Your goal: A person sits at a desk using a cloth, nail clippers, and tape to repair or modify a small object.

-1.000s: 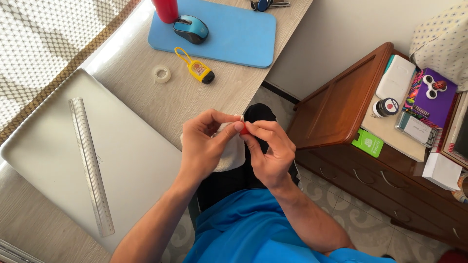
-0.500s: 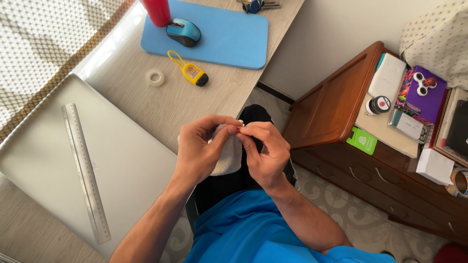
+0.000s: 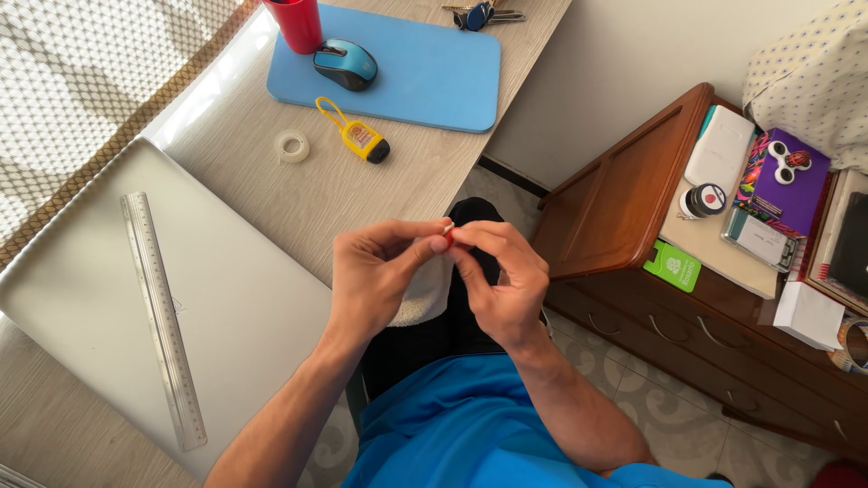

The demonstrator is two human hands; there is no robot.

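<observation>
A: Report the state of both hands.

B: The left hand [image 3: 375,276] and the right hand [image 3: 502,280] meet above the lap, just off the desk [image 3: 380,194] edge. The thumb and forefinger tips of each hand are pinched narrow on one small object [image 3: 448,231] between them.

A: Describe the object.

B: It is tiny, with a pale end and a trace of red. Its kind cannot be determined; the fingertips cover most of it.

A: How far open is each grip?

B: Both are nearly closed, the tips pressed on the object. The remaining fingers of each hand curl loosely inward and touch nothing that can be seen.

A: What lies under the hands?

B: A white cloth [image 3: 425,298] shows beneath the left hand, over dark trousers. Whether the hand touches it cannot be determined.

A: List the items on the desk.

B: A closed grey laptop [image 3: 235,307] with a clear ruler [image 3: 163,316] lying on its lid, well apart from the hands. Further off: a tape roll [image 3: 291,145], a yellow bottle holder [image 3: 357,137], and a blue mat [image 3: 425,68] bearing a mouse [image 3: 344,64], a red cup [image 3: 298,23] and keys [image 3: 479,13].

A: And on the person's right?

B: A wooden cabinet [image 3: 624,208] with small items on top.
</observation>
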